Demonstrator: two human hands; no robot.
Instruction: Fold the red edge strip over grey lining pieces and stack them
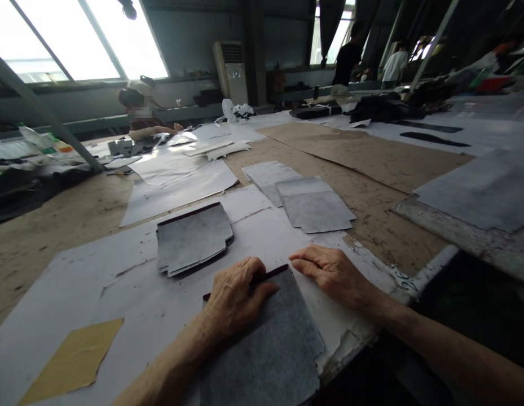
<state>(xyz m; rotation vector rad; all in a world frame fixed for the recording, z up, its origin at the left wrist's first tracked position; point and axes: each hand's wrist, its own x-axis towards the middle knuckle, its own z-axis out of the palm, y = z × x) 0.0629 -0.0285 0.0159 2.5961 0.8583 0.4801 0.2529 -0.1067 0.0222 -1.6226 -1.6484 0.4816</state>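
A grey, felt-like sheet [270, 344] with a dark red strip along its far edge lies at the table's near edge. My left hand [238, 296] is closed over that strip, fingers curled round the edge and thumb lying on the grey face. Just right of the sheet's far corner is my right hand [329, 273], its thumb and fingers pressed together; whatever they hold, if anything, I cannot make out. Beyond my left hand sits a stack of similar grey pieces [194, 237], also with a dark red far edge. Farther right lie more grey pieces [315, 204] without a visible strip.
White paper [130, 282] covers much of the brown tabletop [329, 152]. A tan paper piece [73, 361] lies at the lower left. A slanting metal pole [54, 118] rises at the left. One person [145, 121] sits across the table; others stand farther back.
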